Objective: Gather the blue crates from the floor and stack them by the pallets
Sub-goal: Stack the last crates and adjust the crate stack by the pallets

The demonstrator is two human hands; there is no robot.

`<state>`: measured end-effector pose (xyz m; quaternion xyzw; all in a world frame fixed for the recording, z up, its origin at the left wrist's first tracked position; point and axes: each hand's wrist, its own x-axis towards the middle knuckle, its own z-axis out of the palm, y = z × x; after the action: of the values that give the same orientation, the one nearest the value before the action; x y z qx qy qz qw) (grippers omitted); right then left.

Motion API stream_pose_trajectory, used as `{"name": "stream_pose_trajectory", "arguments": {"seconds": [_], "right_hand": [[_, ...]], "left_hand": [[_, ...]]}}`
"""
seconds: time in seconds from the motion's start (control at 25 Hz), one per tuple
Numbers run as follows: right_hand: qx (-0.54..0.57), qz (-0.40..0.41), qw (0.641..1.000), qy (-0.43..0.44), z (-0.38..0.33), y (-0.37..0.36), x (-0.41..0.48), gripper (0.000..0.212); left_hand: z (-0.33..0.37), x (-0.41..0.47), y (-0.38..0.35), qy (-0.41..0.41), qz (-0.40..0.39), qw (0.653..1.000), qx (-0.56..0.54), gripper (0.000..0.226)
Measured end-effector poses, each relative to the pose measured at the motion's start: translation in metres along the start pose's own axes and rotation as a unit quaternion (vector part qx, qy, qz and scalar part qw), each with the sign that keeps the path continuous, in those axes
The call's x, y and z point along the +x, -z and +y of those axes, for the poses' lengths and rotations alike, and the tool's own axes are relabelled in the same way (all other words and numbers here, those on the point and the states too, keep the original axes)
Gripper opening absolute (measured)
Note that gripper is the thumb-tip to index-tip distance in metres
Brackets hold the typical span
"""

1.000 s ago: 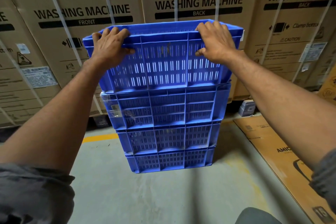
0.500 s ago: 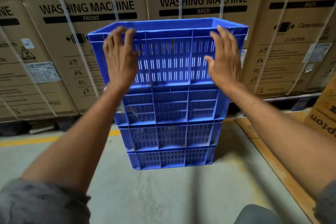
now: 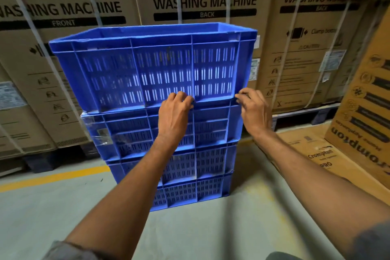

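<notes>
The left hand [image 3: 174, 112] and right hand [image 3: 254, 108] curl their fingertips on the bottom edge of the top crate [image 3: 152, 65], which sits skewed, overhanging left on the stack [image 3: 166, 154] standing on the floor before the palletised boxes [image 3: 202, 2]. An uneven tug could tip it off.

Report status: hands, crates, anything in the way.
Left hand and right hand at the top crate's bottom edge, fingers curled there. Four-crate stack standing by pallets. Nothing in the way.
</notes>
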<state>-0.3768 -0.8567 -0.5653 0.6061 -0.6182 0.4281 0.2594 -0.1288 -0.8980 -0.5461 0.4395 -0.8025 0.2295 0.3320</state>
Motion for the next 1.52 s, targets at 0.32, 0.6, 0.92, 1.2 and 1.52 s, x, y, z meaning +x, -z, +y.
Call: {"name": "stream_pose_trajectory", "arguments": {"seconds": [0.32, 0.6, 0.92, 1.2, 1.52], "right_hand": [[-0.051, 0.032, 0.998, 0.036, 0.008, -0.007, 0.003, 0.023], [-0.109, 0.026, 0.986, 0.124, 0.012, -0.006, 0.011, 0.012], [0.007, 0.031, 0.994, 0.108, -0.063, -0.027, -0.023, 0.024], [0.102, 0.006, 0.995, 0.009, -0.105, -0.043, -0.011, 0.022], [0.138, -0.016, 0.976, -0.166, -0.151, -0.058, -0.039, 0.049]], "left_hand": [[-0.005, -0.003, 0.0, -0.023, 0.036, 0.998, 0.051, 0.009], [-0.01, -0.004, -0.002, -0.047, 0.04, 0.994, 0.092, 0.011], [-0.061, -0.067, 0.009, 0.233, 0.141, 0.962, -0.012, 0.027], [-0.111, -0.069, 0.025, 0.164, 0.108, 0.978, 0.072, 0.02], [-0.071, -0.078, 0.01, 0.273, 0.1, 0.955, -0.06, 0.036]]}}
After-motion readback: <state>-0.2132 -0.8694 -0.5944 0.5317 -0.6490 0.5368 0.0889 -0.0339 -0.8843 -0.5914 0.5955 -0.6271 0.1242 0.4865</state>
